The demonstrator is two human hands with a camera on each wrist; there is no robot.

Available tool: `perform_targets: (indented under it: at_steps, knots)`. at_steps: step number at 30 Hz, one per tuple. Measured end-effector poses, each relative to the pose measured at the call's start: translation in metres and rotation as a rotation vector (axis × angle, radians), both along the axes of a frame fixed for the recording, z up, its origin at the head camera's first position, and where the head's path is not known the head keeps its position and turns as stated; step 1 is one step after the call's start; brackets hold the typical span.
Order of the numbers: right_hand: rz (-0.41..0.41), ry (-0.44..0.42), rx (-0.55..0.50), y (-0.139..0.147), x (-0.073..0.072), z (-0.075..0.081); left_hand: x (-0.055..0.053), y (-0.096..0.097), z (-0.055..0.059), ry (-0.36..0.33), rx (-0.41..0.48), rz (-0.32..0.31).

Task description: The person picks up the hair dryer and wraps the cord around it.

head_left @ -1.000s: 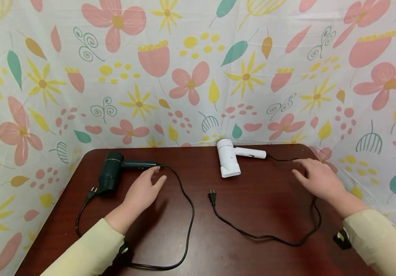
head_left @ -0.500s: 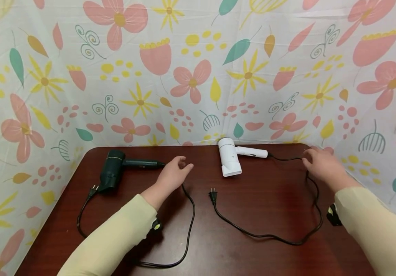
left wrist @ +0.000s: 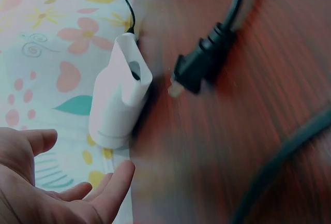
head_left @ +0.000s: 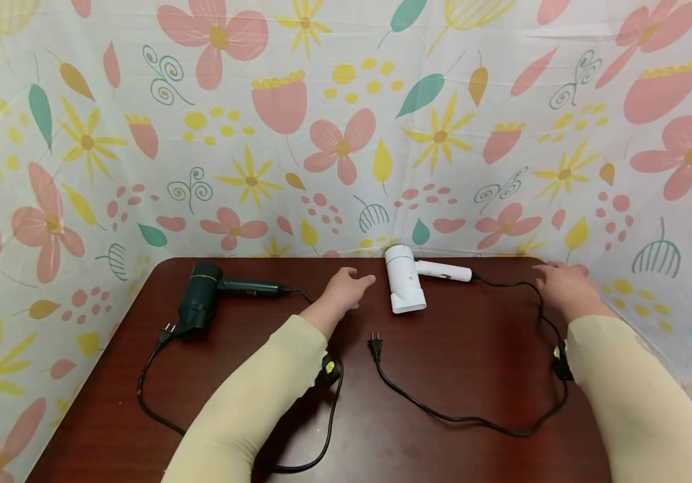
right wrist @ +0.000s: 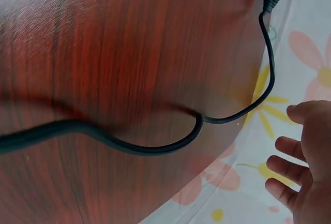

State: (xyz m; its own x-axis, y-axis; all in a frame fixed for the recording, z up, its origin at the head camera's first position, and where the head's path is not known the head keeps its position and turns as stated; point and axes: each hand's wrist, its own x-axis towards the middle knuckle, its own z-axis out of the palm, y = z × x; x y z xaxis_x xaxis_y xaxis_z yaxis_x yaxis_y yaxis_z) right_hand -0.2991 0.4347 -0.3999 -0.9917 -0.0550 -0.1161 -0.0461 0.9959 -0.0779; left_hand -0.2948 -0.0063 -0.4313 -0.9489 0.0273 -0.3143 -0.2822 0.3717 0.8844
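A white hair dryer lies at the back of the table, its handle pointing right. My left hand hovers just left of it with fingers spread and nothing held; in the left wrist view the thumb and fingers stand apart from the dryer's white body. My right hand is over the back right corner, beside the white dryer's black cord. In the right wrist view its loosely bent fingers hold nothing. A dark green hair dryer lies at the back left.
The white dryer's black plug lies mid-table, its cord looping right. Beside the dark dryer's nozzle is another plug; that cord passes under my left arm. A floral cloth hangs behind the brown table.
My left hand has moved right, from the dark dryer's handle towards the white dryer. My right hand has shifted slightly around the back right corner. Both dryers stay in place.
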Motion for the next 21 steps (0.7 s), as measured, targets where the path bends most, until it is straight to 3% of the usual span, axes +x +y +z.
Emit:
perform_targets:
  at_steps: [8,14,21]
  knots:
    - [0.001,0.011,0.053,0.002,-0.004,-0.007,-0.021,0.038,-0.004,-0.054,-0.048,-0.033]
    - [0.013,-0.019,0.029,0.006,-0.009,-0.014,-0.03,0.057,-0.002,-0.071,-0.053,-0.057]
    - [0.061,-0.044,0.048,0.008,-0.015,-0.019,-0.037,0.071,-0.007,-0.105,-0.042,-0.027]
